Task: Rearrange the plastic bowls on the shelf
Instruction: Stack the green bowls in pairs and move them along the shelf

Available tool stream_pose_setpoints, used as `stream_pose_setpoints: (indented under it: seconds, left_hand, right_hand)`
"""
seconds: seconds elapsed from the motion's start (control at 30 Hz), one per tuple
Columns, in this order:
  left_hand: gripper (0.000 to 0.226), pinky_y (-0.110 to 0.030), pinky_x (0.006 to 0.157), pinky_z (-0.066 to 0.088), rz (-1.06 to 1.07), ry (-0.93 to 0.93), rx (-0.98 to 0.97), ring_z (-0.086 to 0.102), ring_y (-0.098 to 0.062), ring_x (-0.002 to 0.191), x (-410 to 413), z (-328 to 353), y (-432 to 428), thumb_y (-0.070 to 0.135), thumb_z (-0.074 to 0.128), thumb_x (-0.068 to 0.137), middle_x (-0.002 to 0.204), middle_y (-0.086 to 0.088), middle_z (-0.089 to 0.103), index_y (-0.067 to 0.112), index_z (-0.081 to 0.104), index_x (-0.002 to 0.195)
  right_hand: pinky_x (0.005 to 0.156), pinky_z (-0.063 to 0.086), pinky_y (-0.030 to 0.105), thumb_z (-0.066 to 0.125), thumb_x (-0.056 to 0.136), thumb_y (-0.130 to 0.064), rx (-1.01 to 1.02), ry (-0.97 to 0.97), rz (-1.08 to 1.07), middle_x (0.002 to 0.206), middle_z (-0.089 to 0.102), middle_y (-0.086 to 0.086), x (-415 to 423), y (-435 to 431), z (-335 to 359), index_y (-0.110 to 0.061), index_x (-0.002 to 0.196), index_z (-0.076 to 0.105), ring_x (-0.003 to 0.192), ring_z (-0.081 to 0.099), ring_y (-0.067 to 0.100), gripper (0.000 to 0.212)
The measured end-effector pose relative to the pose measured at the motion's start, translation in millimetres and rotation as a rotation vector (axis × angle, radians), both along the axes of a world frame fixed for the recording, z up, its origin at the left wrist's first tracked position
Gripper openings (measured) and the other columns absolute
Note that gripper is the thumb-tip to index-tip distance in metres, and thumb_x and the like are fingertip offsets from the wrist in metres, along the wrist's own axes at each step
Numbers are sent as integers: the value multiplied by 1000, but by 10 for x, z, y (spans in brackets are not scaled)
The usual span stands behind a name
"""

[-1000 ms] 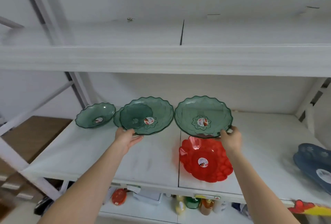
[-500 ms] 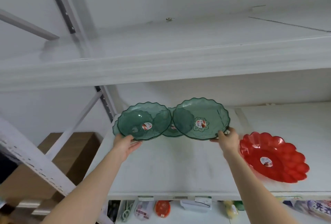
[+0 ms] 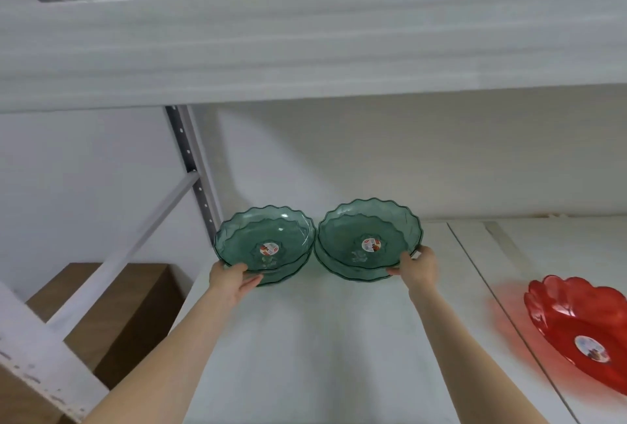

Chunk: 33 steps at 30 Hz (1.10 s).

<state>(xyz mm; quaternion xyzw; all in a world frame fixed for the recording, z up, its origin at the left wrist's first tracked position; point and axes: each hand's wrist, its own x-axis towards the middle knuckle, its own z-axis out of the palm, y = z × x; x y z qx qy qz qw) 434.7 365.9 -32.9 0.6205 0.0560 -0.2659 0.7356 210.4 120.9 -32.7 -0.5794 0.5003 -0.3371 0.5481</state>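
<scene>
The white shelf (image 3: 305, 338) carries two green bowl stacks side by side at its rear left, near the back wall and close to the shelf's left edge, where a perforated grey upright (image 3: 190, 165) and a diagonal brace (image 3: 125, 250) stand. The left green bowl (image 3: 264, 240) sits nested on another green bowl whose rim shows beneath it; the right green bowl (image 3: 369, 237) likewise rides on a lower one. The two upper rims meet or nearly meet at the centre; contact cannot be confirmed. Both are translucent, scallop-edged, with a small red-and-white sticker at the centre of each. The left hand (image 3: 230, 279) grips the near rim of the left green bowl, thumb on top. The right hand (image 3: 419, 265) grips the near-right rim of the right green bowl. In front of the stacks the shelf surface lies bare up to its near edge. A red bowl (image 3: 583, 332), scalloped and stickered, rests well apart at the right. The upper shelf board (image 3: 305, 47) overhangs the bowls with ample room above them.
</scene>
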Motion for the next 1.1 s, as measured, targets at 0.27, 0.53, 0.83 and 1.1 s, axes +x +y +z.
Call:
stream_pose_setpoints:
  seconds: [0.27,0.53,0.83,1.1]
  left_hand:
    - [44,-38,71,58,8,-48,47,67,-36,81,241,-396,-55,-6,46,91,121,-27,60,5,45,134]
    - [29,-42,79,59,13,-227,367,65,-25,70,366,-554,-93,8,51,89,111,-16,65,9,55,118]
    - [44,-29,53,54,-97,-258,609,54,-19,77,504,-643,-64,16,52,90,132,-12,52,9,44,133]
    - [64,-44,86,55,-155,-402,782,60,-32,93,384,-563,9,47,56,84,120,-17,58,6,45,132]
  right_hand:
    - [48,35,30,41,91,-6,-53,131,11,76,64,9,245,-94,-314,-6,99,47,59,69,32,10]
    - [65,34,33,43,90,-6,-163,413,-1,106,60,28,312,-177,-481,1,90,54,69,39,25,14]
    - [74,40,36,42,94,-16,-118,544,31,119,49,25,331,-166,-503,5,113,55,75,47,35,32]
    - [94,44,49,43,94,-35,-164,559,114,124,50,19,229,-120,-421,-1,129,43,93,52,36,49]
